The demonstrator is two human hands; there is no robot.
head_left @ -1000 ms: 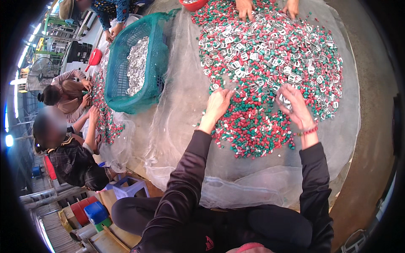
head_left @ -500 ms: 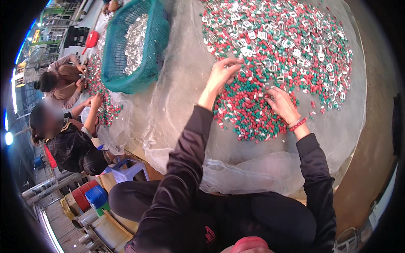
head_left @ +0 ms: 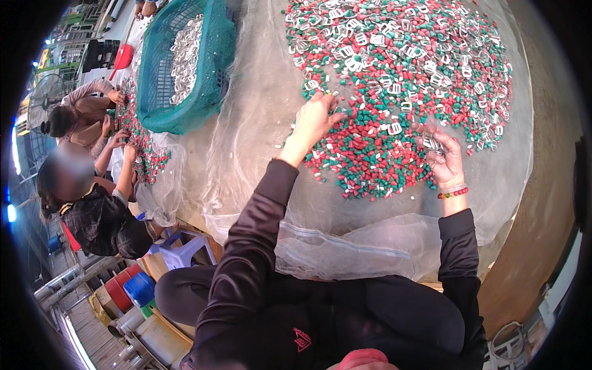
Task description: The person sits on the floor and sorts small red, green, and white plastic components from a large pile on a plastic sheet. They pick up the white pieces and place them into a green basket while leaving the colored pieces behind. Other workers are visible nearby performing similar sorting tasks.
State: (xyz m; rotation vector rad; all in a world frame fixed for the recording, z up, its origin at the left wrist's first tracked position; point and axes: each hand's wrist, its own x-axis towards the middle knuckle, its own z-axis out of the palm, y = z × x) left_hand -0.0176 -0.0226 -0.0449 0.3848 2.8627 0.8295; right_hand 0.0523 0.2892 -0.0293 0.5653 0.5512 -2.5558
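I'm seeing the right hand (head_left: 450,158) gripping metal buckles (head_left: 431,143), cupped, probably so they aren't spilling, right of the near coloured pebbles (head_left: 365,161); left hand (head_left: 313,121) is sitting at their left edge, can't tell its grip.

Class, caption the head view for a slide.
The right hand holds silver buckles; the left hand is at red, green and white chips; a teal basket stands left.

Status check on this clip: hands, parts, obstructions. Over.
Right hand holding silver slide buckles. Left hand at left side of small red, green and white chips, grip unclear. Nothing seen blocking either hand.
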